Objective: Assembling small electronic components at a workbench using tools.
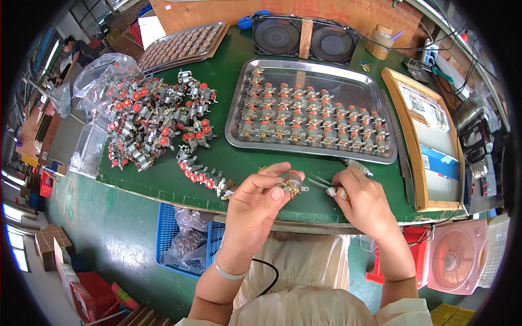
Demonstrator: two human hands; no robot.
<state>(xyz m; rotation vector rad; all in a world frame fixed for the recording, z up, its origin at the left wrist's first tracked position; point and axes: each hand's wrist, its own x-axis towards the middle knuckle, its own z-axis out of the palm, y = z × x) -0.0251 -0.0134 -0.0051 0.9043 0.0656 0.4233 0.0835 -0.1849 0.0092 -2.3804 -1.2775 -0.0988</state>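
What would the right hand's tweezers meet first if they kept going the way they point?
The tweezers in the right hand point left toward the small motor part pinched by the left hand; that part comes first, though depth is uncertain.

Clear plastic bag [103, 73] far left; framed printed sheet [429, 130] at the right

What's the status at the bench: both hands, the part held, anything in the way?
Left hand pinches small motor part. Right hand grips tweezers, tips at the part. Loose parts pile left, filled metal tray behind; neither in the way.
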